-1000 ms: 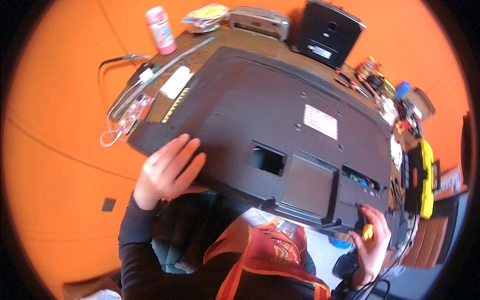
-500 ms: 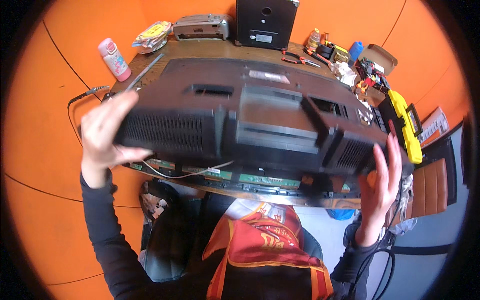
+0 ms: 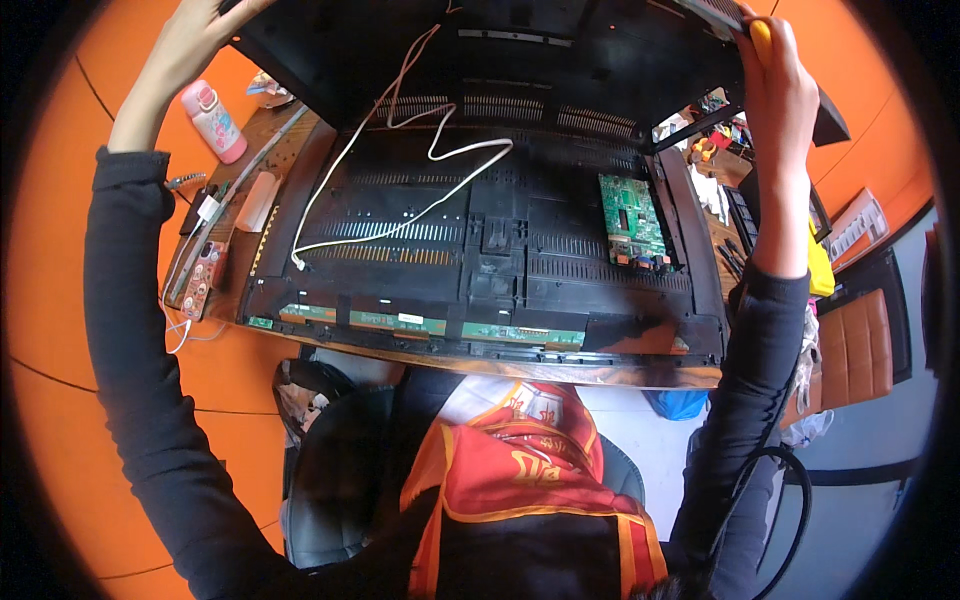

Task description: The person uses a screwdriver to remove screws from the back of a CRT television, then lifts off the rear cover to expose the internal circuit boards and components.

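A large black TV back cover [image 3: 600, 60] is tilted up at the far side of the table, its inner face toward me. My left hand [image 3: 190, 45] grips its upper left corner, partly out of view, and my right hand [image 3: 785, 95] grips the upper right corner. Something with a yellow rounded end [image 3: 762, 42] is also tucked in my right hand; its kind is hidden. Beneath lies the opened TV's black rear panel [image 3: 400, 275], with a green circuit board [image 3: 633, 215] at right and a green board strip [image 3: 430, 325] along the near edge. A white cable [image 3: 440, 205] runs between panel and cover.
Left of the TV are a pink bottle [image 3: 215, 122], a power strip [image 3: 203, 278] with cables, and a metal bar [image 3: 265, 155]. Pliers and small tools [image 3: 710, 145] lie right, near a yellow case [image 3: 820, 260]. A brown chair [image 3: 855, 350] stands at right.
Both hands have raised the back cover up and away from me, swinging its near edge high. The TV's inside, the circuit board and the white cable have come into sight.
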{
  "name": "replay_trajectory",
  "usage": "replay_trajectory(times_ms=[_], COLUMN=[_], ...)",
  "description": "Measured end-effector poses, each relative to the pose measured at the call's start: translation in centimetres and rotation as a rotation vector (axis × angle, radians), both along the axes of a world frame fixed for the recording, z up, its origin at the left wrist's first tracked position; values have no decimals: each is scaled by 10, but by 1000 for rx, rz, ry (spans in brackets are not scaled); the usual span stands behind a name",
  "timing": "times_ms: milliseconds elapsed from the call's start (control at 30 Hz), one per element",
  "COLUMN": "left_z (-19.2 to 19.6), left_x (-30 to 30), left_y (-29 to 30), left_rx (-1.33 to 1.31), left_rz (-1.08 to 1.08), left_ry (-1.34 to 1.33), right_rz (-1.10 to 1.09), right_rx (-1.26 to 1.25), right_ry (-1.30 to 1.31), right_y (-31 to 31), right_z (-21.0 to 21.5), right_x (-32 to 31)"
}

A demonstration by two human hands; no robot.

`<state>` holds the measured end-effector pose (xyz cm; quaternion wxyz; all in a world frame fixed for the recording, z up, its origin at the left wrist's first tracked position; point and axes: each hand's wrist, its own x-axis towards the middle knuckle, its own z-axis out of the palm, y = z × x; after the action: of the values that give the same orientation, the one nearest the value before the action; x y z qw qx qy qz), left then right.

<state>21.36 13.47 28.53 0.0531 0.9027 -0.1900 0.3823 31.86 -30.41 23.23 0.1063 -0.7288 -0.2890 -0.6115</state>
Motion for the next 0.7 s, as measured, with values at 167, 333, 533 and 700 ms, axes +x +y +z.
replay_trajectory(times_ms=[167,333,533,700], left_z=[8,3,-7,-2], left_x=[31,88,126,139], left_y=[-1,31,51,54], left_rx=[-54,108,77,47], left_rz=[121,102,245,198], left_ry=[-13,-239,-386,-369], right_rz=[219,37,133,138], right_rx=[129,73,5,58], right_ry=[43,31,-33,0], right_y=[18,23,23,25], right_z=[22,36,42,42], right_x=[43,78,101,117])
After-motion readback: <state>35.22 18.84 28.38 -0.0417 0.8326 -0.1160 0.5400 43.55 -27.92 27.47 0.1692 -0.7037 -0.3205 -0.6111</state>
